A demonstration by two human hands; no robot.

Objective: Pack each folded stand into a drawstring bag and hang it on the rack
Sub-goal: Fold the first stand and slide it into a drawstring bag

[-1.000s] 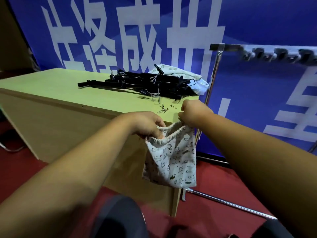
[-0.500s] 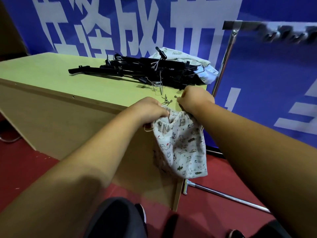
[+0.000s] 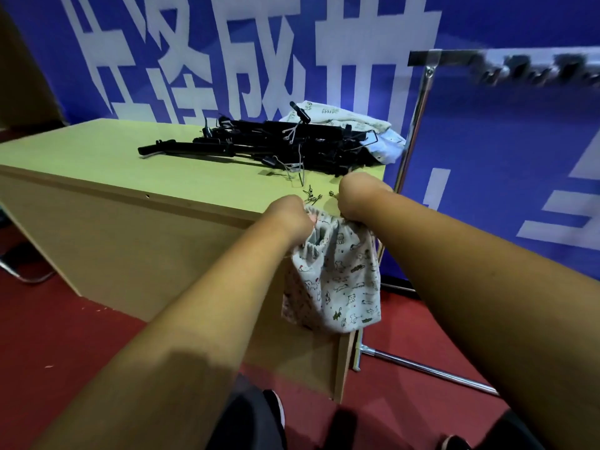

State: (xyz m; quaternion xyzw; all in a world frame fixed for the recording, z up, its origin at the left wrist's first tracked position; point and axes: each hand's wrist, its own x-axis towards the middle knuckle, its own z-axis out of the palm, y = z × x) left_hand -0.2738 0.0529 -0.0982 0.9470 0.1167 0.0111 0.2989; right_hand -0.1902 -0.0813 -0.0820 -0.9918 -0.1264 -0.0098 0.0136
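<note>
Both hands grip bag mouth | left hand point(image 3: 290, 219) and right hand point(image 3: 358, 200) hold bag point(image 3: 337, 280) off table point(image 3: 97, 157) edge | step: opening | next: fetch stand point(image 3: 259, 147) from pile

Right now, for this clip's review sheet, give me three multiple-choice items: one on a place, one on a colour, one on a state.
1. Where do the black folded stands lie?
A. on the table top
B. on the floor
C. hung on the rack

2. What colour is the floor?
A. green
B. red
C. grey

3. How is the printed drawstring bag held?
A. lying flat on the table
B. by one hand only
C. by its mouth, left hand and right hand both gripping

Key: 1 A, they are piled on the table; 2 B, red carpet; 3 C, it hangs off the table's edge.
</note>
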